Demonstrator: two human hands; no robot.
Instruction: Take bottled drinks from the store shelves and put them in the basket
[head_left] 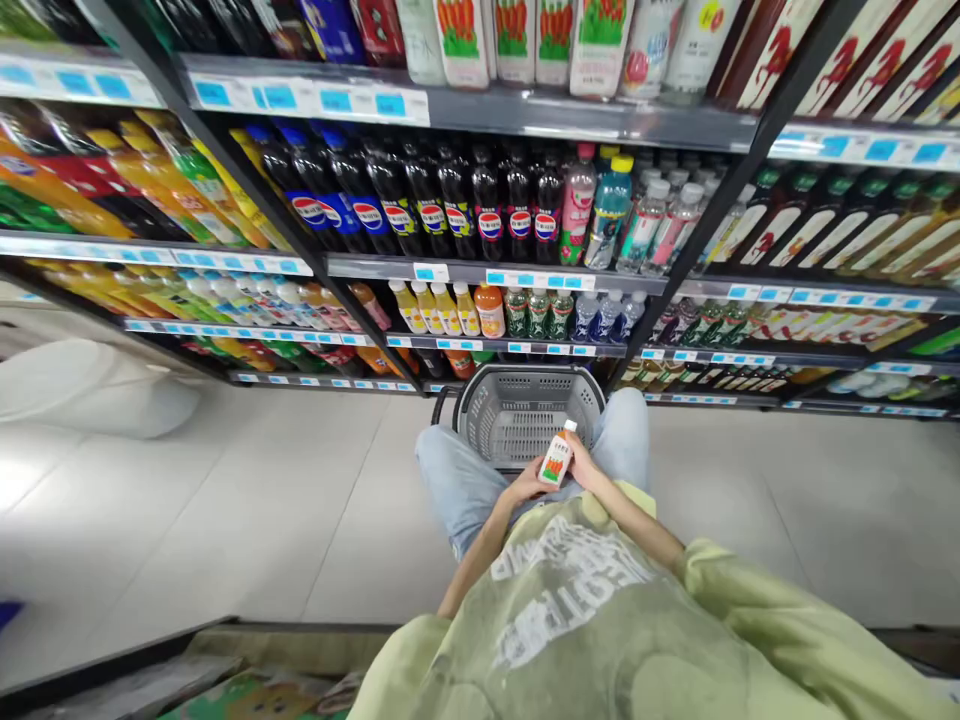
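Note:
A small juice bottle [556, 460] with a white cap and carrots on its label is held upright, slightly tilted, over my lap. Closed around its lower left side is my left hand [529, 480]. My right hand [581, 463] grips it from the right, near the cap. Just beyond both hands, between my knees, stands a grey shopping basket [517, 425] with slotted walls. Its bare slotted bottom shows. Similar carrot-label bottles [515, 40] line the top shelf.
Shelves [495, 272] packed with drinks run across the front, with cola bottles [431, 195] in the middle row. A white rounded bin-like object [67, 385] stands at the left. Tiled floor [300, 500] lies around me. Behind me is a dark display edge [225, 630] with packaged goods.

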